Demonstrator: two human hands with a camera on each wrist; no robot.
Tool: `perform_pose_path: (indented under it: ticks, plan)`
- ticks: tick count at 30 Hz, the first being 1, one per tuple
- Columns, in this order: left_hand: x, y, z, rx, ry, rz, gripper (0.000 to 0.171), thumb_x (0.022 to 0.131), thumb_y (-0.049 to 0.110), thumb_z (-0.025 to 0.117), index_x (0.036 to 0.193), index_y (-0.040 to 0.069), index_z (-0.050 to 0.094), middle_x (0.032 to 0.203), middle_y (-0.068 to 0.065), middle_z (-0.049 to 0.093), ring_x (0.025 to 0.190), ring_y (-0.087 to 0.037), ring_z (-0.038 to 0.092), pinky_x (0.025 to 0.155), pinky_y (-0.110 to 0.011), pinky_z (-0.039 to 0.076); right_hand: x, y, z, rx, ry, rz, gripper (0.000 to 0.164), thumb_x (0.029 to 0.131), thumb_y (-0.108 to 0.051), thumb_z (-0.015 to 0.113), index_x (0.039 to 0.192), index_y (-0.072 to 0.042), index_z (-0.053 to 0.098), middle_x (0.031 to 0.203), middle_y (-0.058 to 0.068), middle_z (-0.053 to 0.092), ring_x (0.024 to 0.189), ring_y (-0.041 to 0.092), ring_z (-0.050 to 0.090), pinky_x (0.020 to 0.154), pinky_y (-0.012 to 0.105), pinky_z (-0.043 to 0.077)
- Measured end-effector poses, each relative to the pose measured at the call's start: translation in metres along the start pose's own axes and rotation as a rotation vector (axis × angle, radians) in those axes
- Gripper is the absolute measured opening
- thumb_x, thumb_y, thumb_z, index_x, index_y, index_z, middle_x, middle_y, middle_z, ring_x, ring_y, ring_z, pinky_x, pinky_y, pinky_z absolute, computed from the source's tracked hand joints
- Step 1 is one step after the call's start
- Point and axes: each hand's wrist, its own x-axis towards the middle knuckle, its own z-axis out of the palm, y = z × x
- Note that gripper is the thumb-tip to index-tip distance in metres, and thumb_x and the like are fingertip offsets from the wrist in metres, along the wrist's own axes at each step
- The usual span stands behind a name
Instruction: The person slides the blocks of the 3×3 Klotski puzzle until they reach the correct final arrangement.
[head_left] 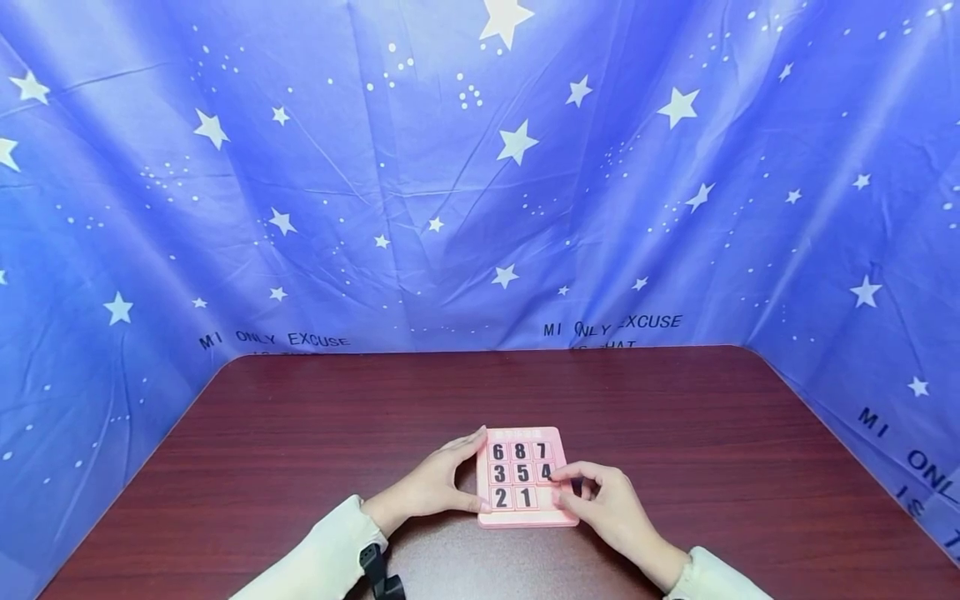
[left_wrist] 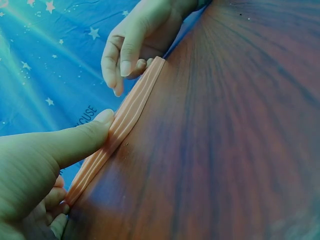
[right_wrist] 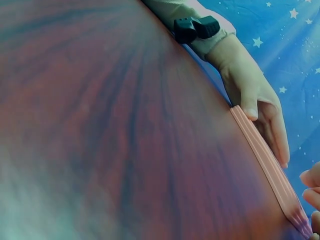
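A pink number slide puzzle [head_left: 528,518] lies on the table. Its black digits read 6 8 7 on top, 3 5 4 in the middle, and 2 and 1 below, with a vacant slot at bottom right. My left hand [head_left: 431,483] grips the puzzle's left side, thumb at the lower corner and fingers toward the upper one. Over the right edge, my right hand [head_left: 611,504] has its index fingertip at the 4 tile [head_left: 546,472] and its thumb beside the vacant slot. From the left wrist view, the ridged pink side [left_wrist: 131,116] shows edge-on.
The dark red wood-grain table [head_left: 337,408] extends around the puzzle. A blue curtain [head_left: 450,183] with white stars hangs behind and along both sides. A black wrist device [head_left: 378,571] sits at the left sleeve.
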Motion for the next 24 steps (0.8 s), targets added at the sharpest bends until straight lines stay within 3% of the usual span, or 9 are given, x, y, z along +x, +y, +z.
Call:
perform_pose_path:
  ticks: [11,17,24]
  plan:
    - [0.000,-0.002,0.001,0.007,0.002,-0.001,0.099,0.069,0.034,0.083,0.145,-0.002,0.030,0.153,-0.012,0.028,0.139,-0.028,0.028,0.111,-0.049,0.024,0.013,0.011,-0.010,-0.013,-0.068,-0.008,0.020,0.073,-0.008,0.077,0.093,-0.011,0.075,0.051,-0.010,0.044,0.046,-0.001,0.037,0.040,0.017,0.031]
    - [0.000,-0.003,0.002,0.031,0.009,0.023,0.099,0.069,0.035,0.083,0.145,-0.003,0.031,0.152,-0.013,0.028,0.138,-0.029,0.029,0.110,-0.048,0.026,0.018,0.013,-0.013,-0.014,-0.122,0.027,0.027,0.072,-0.017,0.080,0.097,-0.008,0.074,0.050,-0.009,0.043,0.046,-0.001,0.037,0.040,0.017,0.031]
    - [0.000,-0.004,0.002,0.016,0.004,0.005,0.099,0.069,0.035,0.082,0.145,-0.001,0.031,0.153,-0.012,0.028,0.138,-0.029,0.028,0.111,-0.049,0.025,0.019,0.014,-0.012,-0.027,-0.125,0.010,0.029,0.073,-0.017,0.079,0.100,-0.006,0.074,0.051,-0.010,0.044,0.047,-0.001,0.039,0.040,0.018,0.033]
